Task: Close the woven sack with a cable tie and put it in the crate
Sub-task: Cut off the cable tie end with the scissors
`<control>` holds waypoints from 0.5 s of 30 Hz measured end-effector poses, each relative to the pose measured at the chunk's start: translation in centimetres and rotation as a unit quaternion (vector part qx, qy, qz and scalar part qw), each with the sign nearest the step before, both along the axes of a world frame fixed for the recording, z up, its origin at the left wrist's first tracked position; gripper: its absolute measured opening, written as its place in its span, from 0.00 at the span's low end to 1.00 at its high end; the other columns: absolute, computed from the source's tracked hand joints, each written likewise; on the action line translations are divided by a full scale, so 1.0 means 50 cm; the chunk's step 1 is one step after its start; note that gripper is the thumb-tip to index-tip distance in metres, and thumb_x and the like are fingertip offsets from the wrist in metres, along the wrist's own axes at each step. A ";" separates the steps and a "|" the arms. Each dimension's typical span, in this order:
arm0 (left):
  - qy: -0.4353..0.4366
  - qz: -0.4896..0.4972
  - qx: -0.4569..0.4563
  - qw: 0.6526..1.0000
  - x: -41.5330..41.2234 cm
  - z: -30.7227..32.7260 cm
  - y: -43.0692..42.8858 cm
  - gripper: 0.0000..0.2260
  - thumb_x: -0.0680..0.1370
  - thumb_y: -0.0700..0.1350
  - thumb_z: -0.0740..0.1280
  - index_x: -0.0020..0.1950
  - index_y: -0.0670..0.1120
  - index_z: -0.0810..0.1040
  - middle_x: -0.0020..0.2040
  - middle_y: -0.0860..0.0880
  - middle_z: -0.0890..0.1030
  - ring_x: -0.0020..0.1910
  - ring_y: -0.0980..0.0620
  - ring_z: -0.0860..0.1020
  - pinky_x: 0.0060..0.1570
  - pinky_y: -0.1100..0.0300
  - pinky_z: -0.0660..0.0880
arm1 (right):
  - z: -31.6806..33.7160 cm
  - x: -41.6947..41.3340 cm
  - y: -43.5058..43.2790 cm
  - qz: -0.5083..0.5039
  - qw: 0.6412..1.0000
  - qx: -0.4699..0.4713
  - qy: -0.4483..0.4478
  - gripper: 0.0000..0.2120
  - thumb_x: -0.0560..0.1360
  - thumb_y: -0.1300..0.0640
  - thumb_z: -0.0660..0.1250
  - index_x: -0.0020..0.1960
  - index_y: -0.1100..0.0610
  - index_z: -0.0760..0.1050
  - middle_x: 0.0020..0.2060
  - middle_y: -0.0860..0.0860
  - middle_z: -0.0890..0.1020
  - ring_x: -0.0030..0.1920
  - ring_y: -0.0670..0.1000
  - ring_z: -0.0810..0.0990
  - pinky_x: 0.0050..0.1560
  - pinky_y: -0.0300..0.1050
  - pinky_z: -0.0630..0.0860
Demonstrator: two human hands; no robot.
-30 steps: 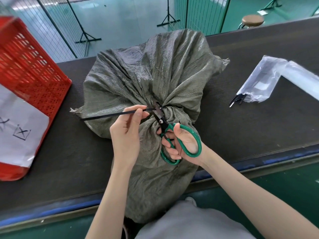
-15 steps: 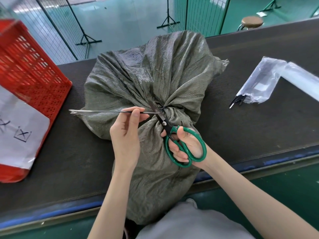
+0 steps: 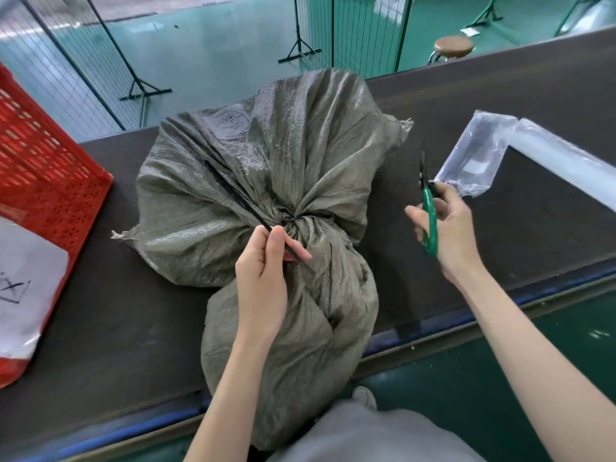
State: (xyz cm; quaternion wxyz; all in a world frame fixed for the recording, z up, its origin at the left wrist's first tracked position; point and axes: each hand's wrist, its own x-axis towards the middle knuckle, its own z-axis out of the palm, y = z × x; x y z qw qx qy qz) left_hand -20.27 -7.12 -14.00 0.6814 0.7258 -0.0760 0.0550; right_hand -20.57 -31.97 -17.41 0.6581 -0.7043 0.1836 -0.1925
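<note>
A grey-green woven sack (image 3: 300, 155) lies on the dark table (image 3: 116, 311), its lower part hanging over the near edge. A black cable tie (image 3: 301, 217) cinches its neck. My left hand (image 3: 263, 278) pinches a long black tie strip (image 3: 230, 191) that slants up-left across the sack, its near end poking out below my fingers. My right hand (image 3: 453, 235) holds green-handled scissors (image 3: 430, 208) to the right of the sack, blades pointing away from me, clear of the tie. The red crate (image 3: 43, 168) stands at the left edge.
A clear plastic bag (image 3: 473, 158) lies on the table at the right, just beyond the scissors. A white paper sheet (image 3: 26, 278) hangs on the crate's side. Past the table are wire fence panels (image 3: 350, 35) and a round stool (image 3: 453, 45).
My right hand has pulled the scissors away from the sack's neck to the right. The tie strip in my left hand has swung from level to slanted, free of the knot.
</note>
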 end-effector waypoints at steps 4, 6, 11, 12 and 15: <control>0.002 -0.015 -0.006 1.000 -0.001 0.004 -0.003 0.13 0.82 0.41 0.55 0.40 0.40 0.71 0.30 0.51 0.81 0.32 0.53 0.78 0.40 0.65 0.73 | -0.093 -0.001 -0.067 -0.084 0.969 -0.191 0.132 0.22 0.70 0.65 0.69 0.62 0.52 0.73 0.49 0.54 0.82 0.51 0.54 0.80 0.49 0.39 0.70; 0.008 -0.014 0.000 1.000 -0.002 0.003 -0.004 0.12 0.82 0.41 0.56 0.41 0.40 0.71 0.28 0.51 0.80 0.30 0.55 0.77 0.38 0.67 0.72 | -0.129 -0.008 -0.085 -0.085 0.944 -0.243 0.208 0.26 0.70 0.67 0.67 0.66 0.54 0.69 0.55 0.60 0.81 0.57 0.60 0.78 0.54 0.46 0.71; 0.005 -0.022 0.057 0.998 -0.005 -0.005 -0.001 0.11 0.82 0.45 0.57 0.43 0.47 0.74 0.26 0.49 0.77 0.26 0.53 0.72 0.33 0.61 0.70 | -0.185 -0.023 -0.101 0.013 0.877 -0.368 0.309 0.28 0.69 0.68 0.66 0.68 0.61 0.66 0.56 0.66 0.77 0.58 0.66 0.74 0.57 0.56 0.71; 0.003 -0.026 0.068 0.997 -0.007 -0.005 -0.001 0.10 0.82 0.45 0.57 0.43 0.48 0.74 0.25 0.49 0.76 0.25 0.53 0.72 0.33 0.60 0.70 | -0.188 -0.026 -0.101 0.025 0.867 -0.383 0.318 0.28 0.70 0.67 0.66 0.69 0.60 0.67 0.57 0.65 0.77 0.59 0.66 0.74 0.57 0.56 0.71; -0.008 -0.036 0.090 0.995 -0.013 -0.009 0.002 0.10 0.82 0.46 0.57 0.43 0.50 0.76 0.23 0.49 0.73 0.23 0.53 0.70 0.31 0.58 0.70 | -0.193 -0.033 -0.094 0.039 0.844 -0.413 0.340 0.26 0.72 0.65 0.65 0.70 0.58 0.67 0.59 0.63 0.76 0.60 0.66 0.73 0.56 0.57 0.72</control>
